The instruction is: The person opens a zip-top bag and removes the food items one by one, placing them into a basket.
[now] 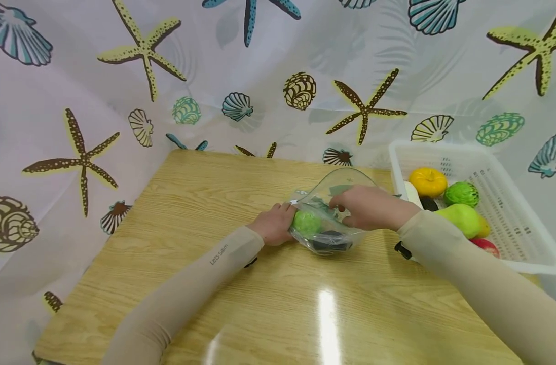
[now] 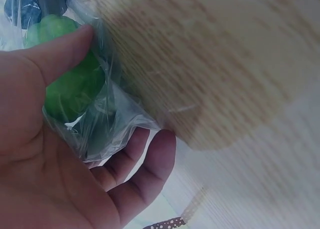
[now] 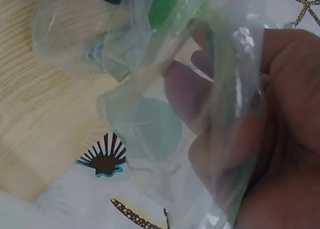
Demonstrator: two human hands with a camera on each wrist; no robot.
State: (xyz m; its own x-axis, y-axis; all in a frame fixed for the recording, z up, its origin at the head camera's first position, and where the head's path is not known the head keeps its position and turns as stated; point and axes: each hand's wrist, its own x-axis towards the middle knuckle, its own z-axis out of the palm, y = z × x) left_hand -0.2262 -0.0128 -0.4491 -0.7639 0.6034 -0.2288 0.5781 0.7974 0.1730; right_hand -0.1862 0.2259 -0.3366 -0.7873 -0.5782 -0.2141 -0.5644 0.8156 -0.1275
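A clear plastic bag (image 1: 341, 177) lies on the table in the head view, its mouth standing up toward the right. Inside it are a green, lobed vegetable (image 2: 77, 86) and a dark, elongated item (image 1: 330, 242). My left hand (image 1: 274, 224) grips the bag's left side; in the left wrist view its thumb lies across the green vegetable and its other fingers curl under the plastic. Loosely bent, the fingers of my right hand (image 1: 371, 207) are at the bag's mouth. The right wrist view shows those fingers (image 3: 187, 91) through the film, with nothing visible between them.
A white plastic basket (image 1: 528, 223) stands on the right, partly behind my right forearm. It holds a yellow pumpkin-shaped vegetable (image 1: 428, 182), a green scaly vegetable (image 1: 461, 194), a green pear (image 1: 462, 218) and a red fruit (image 1: 486, 247). A patterned curtain (image 1: 259, 76) hangs behind the wooden table (image 1: 205, 187).
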